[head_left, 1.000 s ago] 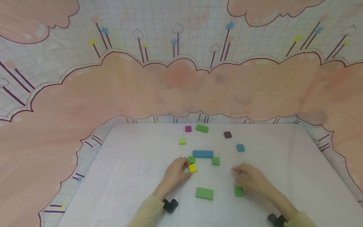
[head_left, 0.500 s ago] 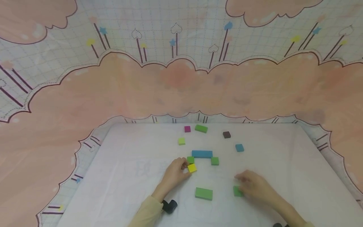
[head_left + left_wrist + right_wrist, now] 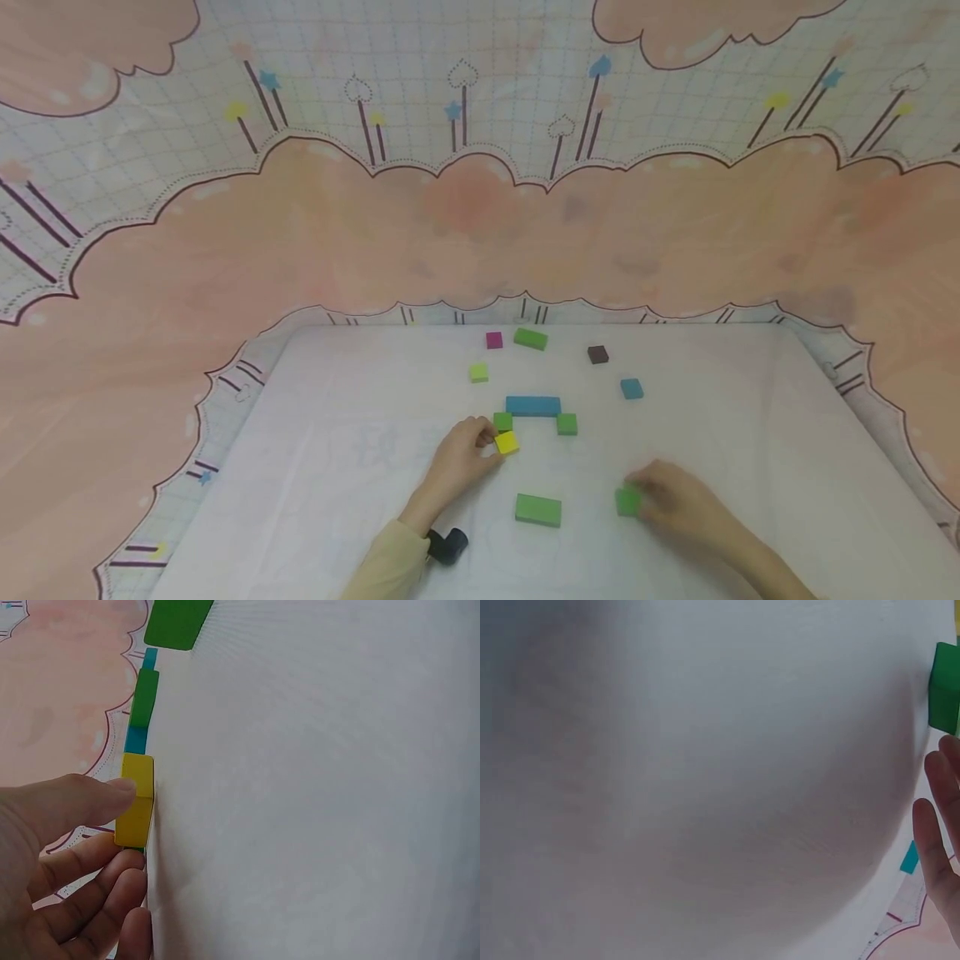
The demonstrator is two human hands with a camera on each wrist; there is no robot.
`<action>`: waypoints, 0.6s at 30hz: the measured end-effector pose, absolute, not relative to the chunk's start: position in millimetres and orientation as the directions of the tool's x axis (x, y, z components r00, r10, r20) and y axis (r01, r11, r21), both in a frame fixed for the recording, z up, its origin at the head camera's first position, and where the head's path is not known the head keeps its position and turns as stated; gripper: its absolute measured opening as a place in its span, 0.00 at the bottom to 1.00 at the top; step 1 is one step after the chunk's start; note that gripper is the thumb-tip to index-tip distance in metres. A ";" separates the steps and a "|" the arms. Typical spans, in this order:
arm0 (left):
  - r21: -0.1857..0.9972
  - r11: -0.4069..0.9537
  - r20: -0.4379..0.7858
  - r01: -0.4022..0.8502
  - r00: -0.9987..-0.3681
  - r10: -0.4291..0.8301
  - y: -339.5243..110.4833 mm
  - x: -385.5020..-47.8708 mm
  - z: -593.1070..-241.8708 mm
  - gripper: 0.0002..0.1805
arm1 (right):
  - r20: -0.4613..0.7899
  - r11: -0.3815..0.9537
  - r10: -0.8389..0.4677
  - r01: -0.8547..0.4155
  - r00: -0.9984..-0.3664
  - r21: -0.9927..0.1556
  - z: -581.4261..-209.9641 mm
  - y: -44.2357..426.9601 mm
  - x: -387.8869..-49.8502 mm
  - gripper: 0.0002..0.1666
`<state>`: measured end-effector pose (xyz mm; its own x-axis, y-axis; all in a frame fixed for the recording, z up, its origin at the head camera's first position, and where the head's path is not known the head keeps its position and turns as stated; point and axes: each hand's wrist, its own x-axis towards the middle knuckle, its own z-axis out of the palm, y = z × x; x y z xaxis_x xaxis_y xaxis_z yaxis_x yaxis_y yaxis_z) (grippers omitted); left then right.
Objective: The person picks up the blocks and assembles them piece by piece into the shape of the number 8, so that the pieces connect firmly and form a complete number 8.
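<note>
White bench fills the lower frame in the head view; printed backdrop, peach clouds, above. Left hand, lower centre: grip pinches the yellow block. Right hand, lower right, at the green block; cannot tell whether its grip is closed. Right wrist view adds fingertips just beside that block, right edge. Black wrist fitting, lower centre: head view only.

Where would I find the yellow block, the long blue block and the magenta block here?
Yellow block [image 3: 507, 442], head view: on its upper face.
Long blue block [image 3: 533, 405], head view: midway along its length.
Magenta block [image 3: 494, 340], head view: middle of its visible surface.
</note>
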<state>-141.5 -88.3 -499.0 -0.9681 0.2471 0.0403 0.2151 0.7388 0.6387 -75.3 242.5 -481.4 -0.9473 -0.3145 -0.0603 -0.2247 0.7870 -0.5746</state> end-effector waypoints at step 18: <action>0.636 0.739 0.050 0.220 -0.968 0.245 -89.3 -143.5 -500.5 0.15 | -0.065 0.818 -0.289 -0.211 -0.955 -0.535 -482.8 239.6 -71.6 0.20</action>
<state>-143.5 -89.3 -500.5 -0.9682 0.2450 0.0505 0.2203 0.7393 0.6364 -71.6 239.6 -482.8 -0.9551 -0.2891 -0.0646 -0.2114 0.8177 -0.5354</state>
